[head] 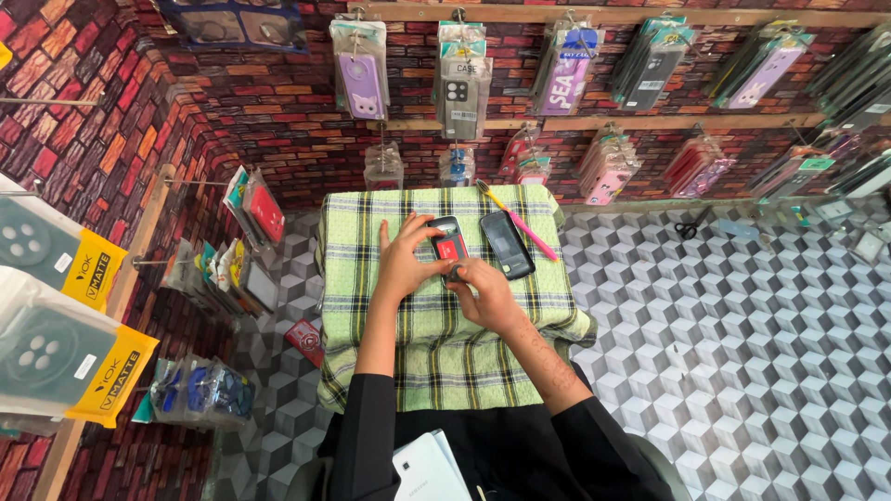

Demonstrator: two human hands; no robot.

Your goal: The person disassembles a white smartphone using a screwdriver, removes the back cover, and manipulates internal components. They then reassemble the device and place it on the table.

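Nearest to the person, a white box [429, 467] lies on the lap, below both arms. The left hand [406, 263] and right hand [484, 295] are close together and both grip a small phone [448, 243] with a red part, on the green checked cloth [371, 306]. Just right of the hands lies a dark phone [507, 244]; beyond it lies a pink tool [524, 225].
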